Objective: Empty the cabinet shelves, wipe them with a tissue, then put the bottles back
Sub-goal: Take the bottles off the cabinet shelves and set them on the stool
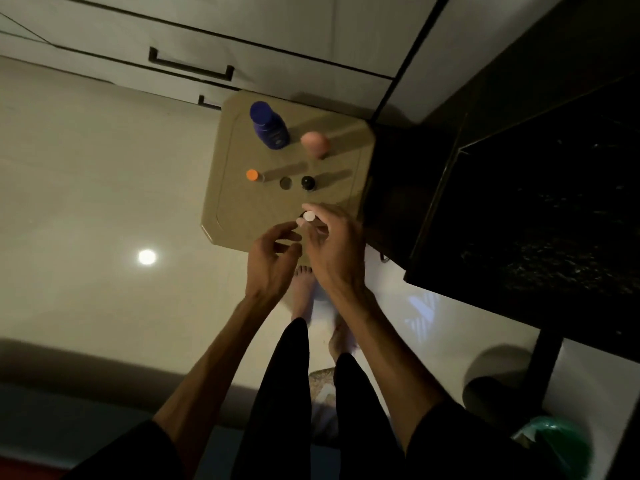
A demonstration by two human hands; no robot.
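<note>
Bottle with a white cap (309, 216) stands at the near edge of the tabletop (228, 202), long axis upright and pointing almost straight at my camera, so I see little beyond the cap. The right hand (332, 244) is on it, fingers (317, 207) curled round the cap from the far and right sides. The left hand (273, 254) sits just beside, to the left, fingers loosely curled and holding nothing. I judge the right hand nearer and the lift vertical. The bottle's body is hidden under the hand; light is poor, and the dark cabinet (519, 202) interior at right cannot be made out.
</note>
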